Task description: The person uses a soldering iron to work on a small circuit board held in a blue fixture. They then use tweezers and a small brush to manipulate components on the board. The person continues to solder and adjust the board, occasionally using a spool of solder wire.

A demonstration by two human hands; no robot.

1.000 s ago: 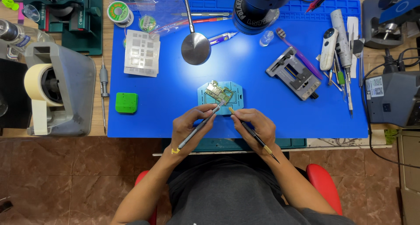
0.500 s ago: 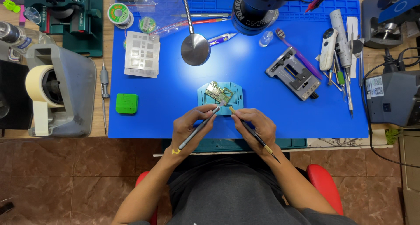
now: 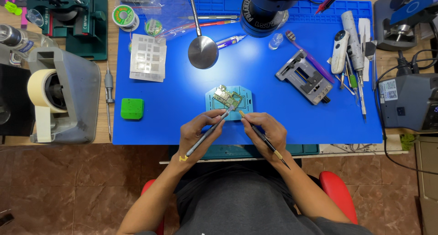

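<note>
Left hand [image 3: 199, 133] is gripping a grey tool [image 3: 211, 130], fingers closed; right hand [image 3: 267, 131] is pinching a dark probe [image 3: 263, 139]. Both tips are working the circuit board [image 3: 227, 97] on its light-blue holder [image 3: 242, 106], mid blue mat [image 3: 182, 107]. Probably mid-rework; next needs steady tips.

Very little has been altered over the last second. The left hand [image 3: 198, 133] appears to have been shifted a trace, so that the tip of the slim grey metal-handled tool [image 3: 211, 131] in its grip is now set at the lower edge of the small green circuit board [image 3: 227, 97]. The thin black probe with a brass collar [image 3: 264, 139] in the right hand [image 3: 267, 131] may have been tilted slightly, though at this scale the difference cannot be judged with confidence.
</note>
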